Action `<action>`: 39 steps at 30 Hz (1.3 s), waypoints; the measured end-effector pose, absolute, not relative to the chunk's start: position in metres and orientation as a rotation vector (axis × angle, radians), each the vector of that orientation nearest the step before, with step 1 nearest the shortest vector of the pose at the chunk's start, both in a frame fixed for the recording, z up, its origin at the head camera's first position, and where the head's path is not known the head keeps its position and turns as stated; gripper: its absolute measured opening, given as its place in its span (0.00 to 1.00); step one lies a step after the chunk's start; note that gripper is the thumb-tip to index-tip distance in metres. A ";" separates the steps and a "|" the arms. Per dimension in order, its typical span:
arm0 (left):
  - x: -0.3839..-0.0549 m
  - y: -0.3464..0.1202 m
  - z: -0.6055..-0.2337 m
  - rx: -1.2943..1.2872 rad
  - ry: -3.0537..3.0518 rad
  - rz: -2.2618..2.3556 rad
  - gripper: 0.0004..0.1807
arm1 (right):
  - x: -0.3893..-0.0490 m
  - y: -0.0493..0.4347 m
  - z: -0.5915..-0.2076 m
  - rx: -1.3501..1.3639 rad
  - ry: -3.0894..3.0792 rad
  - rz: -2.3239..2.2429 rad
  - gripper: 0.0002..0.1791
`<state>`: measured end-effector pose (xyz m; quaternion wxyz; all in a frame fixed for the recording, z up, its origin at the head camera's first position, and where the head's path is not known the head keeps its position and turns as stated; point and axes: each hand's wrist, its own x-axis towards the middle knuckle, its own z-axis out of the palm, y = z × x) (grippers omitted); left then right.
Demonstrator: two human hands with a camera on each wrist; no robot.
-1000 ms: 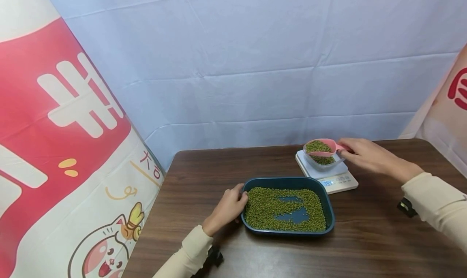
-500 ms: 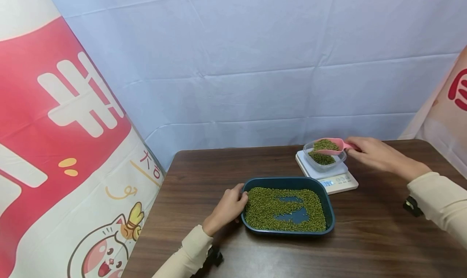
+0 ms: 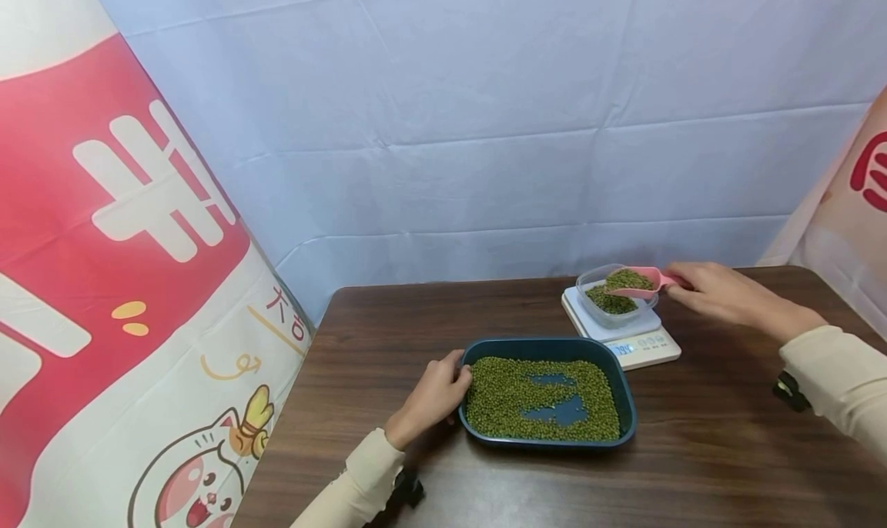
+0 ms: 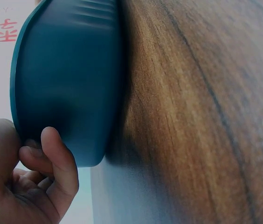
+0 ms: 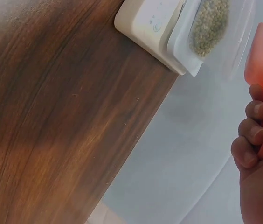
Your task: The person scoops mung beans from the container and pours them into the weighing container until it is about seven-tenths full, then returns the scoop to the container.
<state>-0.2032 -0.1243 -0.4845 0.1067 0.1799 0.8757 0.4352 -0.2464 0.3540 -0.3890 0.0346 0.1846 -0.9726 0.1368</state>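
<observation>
A pink plastic scoop with a slim handle (image 3: pixel 655 276), heaped with small green beans (image 3: pixel 627 280), is held over the right side of a clear plastic container (image 3: pixel 617 319); whether it touches the rim is hard to tell. The right hand (image 3: pixel 717 295) grasps its handle with curled fingers, roughly level, probably so the load does not spill. The container, partly filled with beans, sits on the pan of a white kitchen scale (image 3: pixel 650 346), presumably for weighing; the lit digits are too small to read surely. The scale stands near the back edge of the brown wood-grain tabletop (image 3: pixel 398 320), left of its back right corner. Just in front and to the left lies a dark blue rectangular tray (image 3: pixel 533 348) of beans. The left hand (image 3: pixel 433 389) grips its left end by the rim, likely to steady it. Behind the back edge hangs pale blue cloth (image 3: pixel 485 151).
</observation>
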 end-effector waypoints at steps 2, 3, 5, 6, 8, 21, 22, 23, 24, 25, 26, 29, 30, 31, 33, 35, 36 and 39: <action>-0.204 -0.124 -0.485 0.532 2.576 1.285 0.27 | -0.247 0.355 -0.388 0.564 -2.998 0.416 0.08; -0.204 -0.124 -0.485 0.531 2.575 1.285 0.27 | -0.247 0.356 -0.388 0.554 -3.006 0.408 0.08; -0.204 -0.125 -0.485 0.528 2.573 1.286 0.27 | -0.247 0.357 -0.387 0.548 -3.019 0.394 0.09; -0.204 -0.125 -0.485 0.526 2.572 1.285 0.27 | -0.247 0.358 -0.387 0.544 -3.025 0.387 0.10; -0.204 -0.125 -0.485 0.523 2.573 1.282 0.27 | -0.247 0.359 -0.387 0.535 -3.039 0.376 0.10; -0.203 -0.124 -0.485 0.525 2.579 1.282 0.27 | -0.247 0.357 -0.384 0.504 -3.080 0.348 0.13; -0.203 -0.124 -0.485 0.525 2.580 1.282 0.27 | -0.247 0.357 -0.383 0.503 -3.082 0.346 0.13; -0.203 -0.123 -0.485 0.524 2.581 1.281 0.27 | -0.247 0.357 -0.383 0.502 -3.084 0.346 0.13; -0.203 -0.123 -0.485 0.523 2.581 1.283 0.27 | -0.247 0.357 -0.383 0.501 -3.086 0.348 0.13; -0.203 -0.123 -0.485 0.523 2.581 1.286 0.27 | -0.247 0.357 -0.383 0.502 -3.086 0.343 0.13; -0.203 -0.123 -0.485 0.522 2.581 1.286 0.27 | -0.247 0.358 -0.383 0.504 -3.084 0.339 0.13; -0.203 -0.124 -0.485 0.520 2.581 1.289 0.27 | -0.247 0.358 -0.383 0.505 -3.084 0.322 0.12; -0.203 -0.124 -0.485 0.520 2.581 1.290 0.27 | -0.247 0.358 -0.382 0.504 -3.084 0.315 0.12; -0.203 -0.124 -0.485 0.520 2.581 1.290 0.27 | -0.247 0.358 -0.382 0.504 -3.084 0.307 0.12; -0.203 -0.124 -0.485 0.518 2.581 1.287 0.27 | -0.247 0.357 -0.381 0.499 -3.089 0.301 0.12; -0.203 -0.124 -0.485 0.519 2.580 1.288 0.27 | -0.247 0.357 -0.381 0.493 -3.095 0.293 0.12; -0.204 -0.124 -0.485 0.520 2.578 1.289 0.27 | -0.248 0.357 -0.380 0.490 -3.097 0.292 0.13; -0.204 -0.125 -0.486 0.520 2.573 1.294 0.27 | -0.248 0.357 -0.379 0.484 -3.103 0.287 0.12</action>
